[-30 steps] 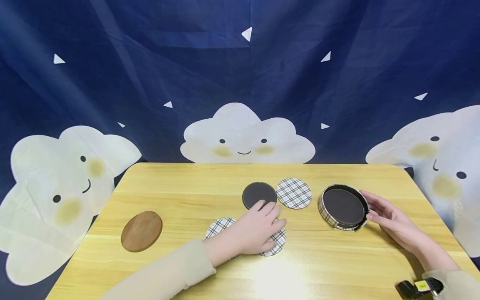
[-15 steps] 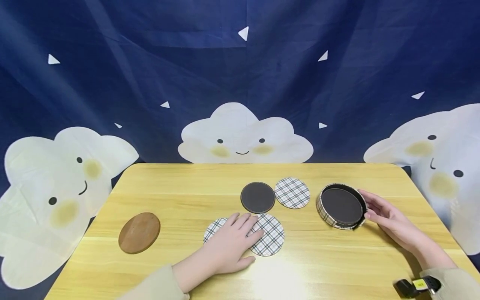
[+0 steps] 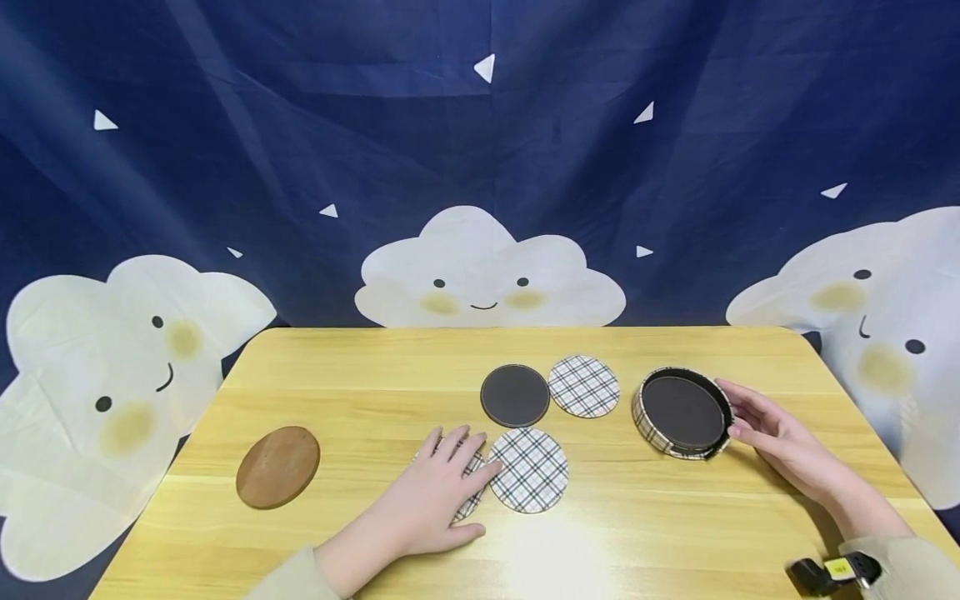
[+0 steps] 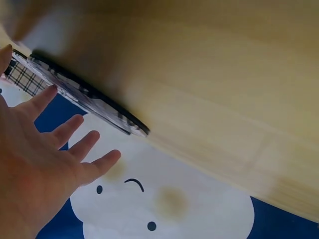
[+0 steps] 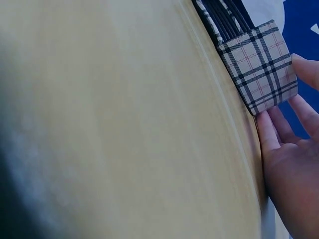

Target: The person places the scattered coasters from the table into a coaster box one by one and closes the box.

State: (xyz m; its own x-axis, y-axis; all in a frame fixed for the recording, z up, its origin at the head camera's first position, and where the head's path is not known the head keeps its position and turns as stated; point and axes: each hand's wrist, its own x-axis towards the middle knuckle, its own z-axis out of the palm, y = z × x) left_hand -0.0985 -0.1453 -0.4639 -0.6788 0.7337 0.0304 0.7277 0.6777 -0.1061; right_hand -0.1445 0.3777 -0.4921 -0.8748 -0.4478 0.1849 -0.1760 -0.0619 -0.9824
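Round plaid coaster (image 3: pixel 469 505): beneath nearer left hand (image 3: pixel 431 500) (fingers spread, nothing gripped), left of coaster holder (image 3: pixel 654 430), which right hand (image 3: pixel 787 450) grips.

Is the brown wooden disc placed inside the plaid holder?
No, the brown wooden disc lies on the table, to the left of the left hand, apart from the plaid holder.

Round coaster holder (image 5: pixel 261 67): cream plaid with black and red lines, dark inside, mouth upward on worktop (image 3: pixel 360 375), coasters (image 3: pixel 684 412) stacked within. White-and-black plaid coaster (image 3: pixel 468 505): flat, partly hidden, near matching flat coaster (image 3: pixel 529 472).
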